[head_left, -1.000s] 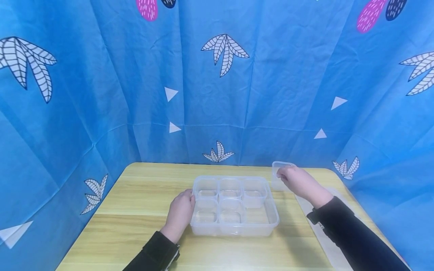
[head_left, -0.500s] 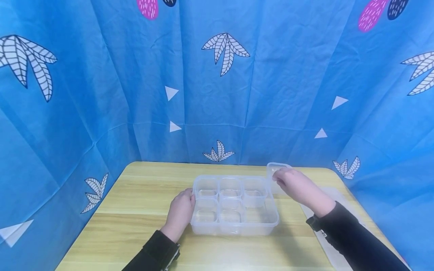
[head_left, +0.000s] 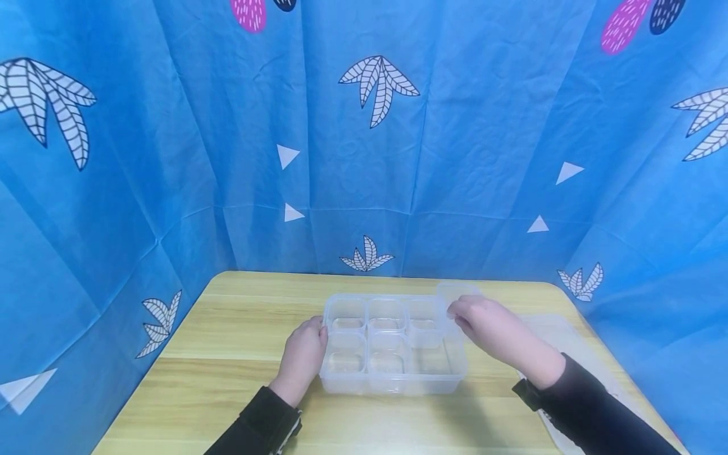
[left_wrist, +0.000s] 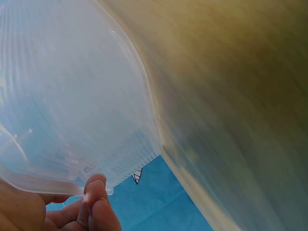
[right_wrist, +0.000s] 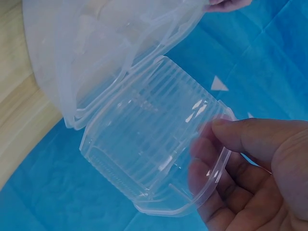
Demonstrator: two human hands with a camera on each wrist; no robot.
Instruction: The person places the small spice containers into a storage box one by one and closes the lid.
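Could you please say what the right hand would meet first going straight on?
The right hand, with its small clear plastic container, would probably meet the large clear rectangular plastic box; depth is unclear.

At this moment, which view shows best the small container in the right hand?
The right wrist view: the small container shows large and clear, pinched by the right hand. The head view shows it pale, partly behind the hand; the left wrist, nothing discernible.
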